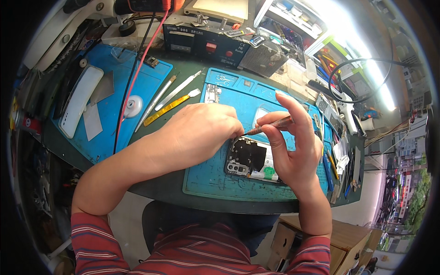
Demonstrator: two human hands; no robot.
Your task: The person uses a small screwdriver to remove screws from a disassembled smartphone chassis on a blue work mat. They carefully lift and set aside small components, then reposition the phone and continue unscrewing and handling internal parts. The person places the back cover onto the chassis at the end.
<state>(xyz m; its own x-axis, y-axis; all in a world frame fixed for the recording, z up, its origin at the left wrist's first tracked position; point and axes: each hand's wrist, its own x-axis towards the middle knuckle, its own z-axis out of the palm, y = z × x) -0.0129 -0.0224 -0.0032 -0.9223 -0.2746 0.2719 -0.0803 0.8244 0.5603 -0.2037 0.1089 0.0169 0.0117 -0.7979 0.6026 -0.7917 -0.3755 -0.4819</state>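
A disassembled phone (247, 158) lies on the blue repair mat (204, 181), showing a black cover and camera lenses at its left end. My right hand (298, 146) grips a slim screwdriver (277, 124) with thumb and fingers, one finger raised, angled down to the phone's upper left corner. My left hand (201, 126) is closed at that same corner, its fingertips meeting the screwdriver's tip; whatever they pinch is hidden. Just left of the mat are a yellow-handled tool (167, 110) and slim metal tools (178, 90).
A second blue mat (98, 59) holds a long white object (80, 101), under hanging red and black cables (129, 101). Behind stand a dark bench instrument (192, 43) and white shelves (284, 18). Tools and parts (341, 160) crowd the right edge; a wooden cabinet (346, 238) stands below.
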